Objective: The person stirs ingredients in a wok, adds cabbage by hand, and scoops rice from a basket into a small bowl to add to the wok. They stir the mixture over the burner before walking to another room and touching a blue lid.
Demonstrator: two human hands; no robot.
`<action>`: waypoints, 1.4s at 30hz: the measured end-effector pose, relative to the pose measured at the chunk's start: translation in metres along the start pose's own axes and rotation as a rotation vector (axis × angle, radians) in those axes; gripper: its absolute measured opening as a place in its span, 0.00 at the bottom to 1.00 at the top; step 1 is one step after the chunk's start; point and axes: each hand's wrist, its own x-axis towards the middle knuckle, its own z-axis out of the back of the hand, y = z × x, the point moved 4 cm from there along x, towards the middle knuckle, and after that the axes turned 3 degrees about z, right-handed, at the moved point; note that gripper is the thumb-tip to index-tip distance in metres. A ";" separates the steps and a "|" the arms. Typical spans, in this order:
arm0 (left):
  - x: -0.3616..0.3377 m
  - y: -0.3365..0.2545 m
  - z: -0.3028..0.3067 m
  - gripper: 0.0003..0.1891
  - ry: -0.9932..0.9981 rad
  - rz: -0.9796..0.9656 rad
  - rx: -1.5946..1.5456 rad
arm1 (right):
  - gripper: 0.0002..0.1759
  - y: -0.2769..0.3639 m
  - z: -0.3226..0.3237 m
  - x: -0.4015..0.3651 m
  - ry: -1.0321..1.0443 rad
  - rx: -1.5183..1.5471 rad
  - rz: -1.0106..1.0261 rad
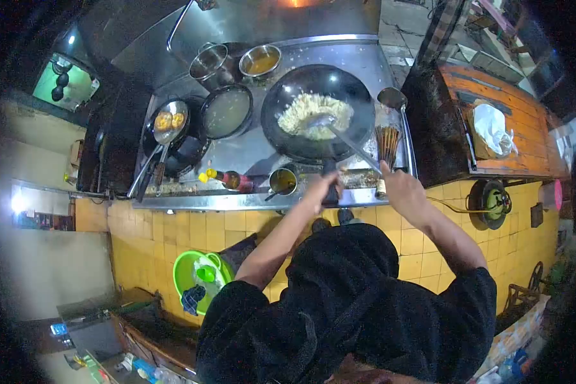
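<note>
My left hand (321, 193) is closed around the dark handle of a large black wok (275, 137) on the steel cooking counter. In the wok lies a mound of pale, crumbly food that looks like rice (294, 115). My right hand (406, 196) grips the long handle of a metal wok spatula (355, 148), whose head rests in the food. Near my right hand stands a bundle of thin brown sticks (388, 144). A metal cup (281, 182) and a red sauce bottle with a yellow cap (237, 182) are left of my left hand.
Behind the wok are a pot of orange-brown liquid (262, 62) and a steel pot (208, 62). To the left are a pan of cloudy liquid (227, 112) and a strainer with browned pieces (168, 133). A ladle (392, 98) lies right; a green basin (184, 272) stands on the floor.
</note>
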 end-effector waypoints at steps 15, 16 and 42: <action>0.080 0.014 0.026 0.07 -0.031 -0.265 -0.048 | 0.20 -0.038 -0.038 0.055 -0.297 0.673 0.060; 0.084 0.007 0.027 0.06 -0.077 -0.270 -0.017 | 0.23 -0.034 -0.064 0.077 -0.086 0.705 -0.025; -0.297 0.516 0.194 0.14 -1.423 -0.165 0.057 | 0.12 0.220 -0.152 0.076 0.034 0.920 0.492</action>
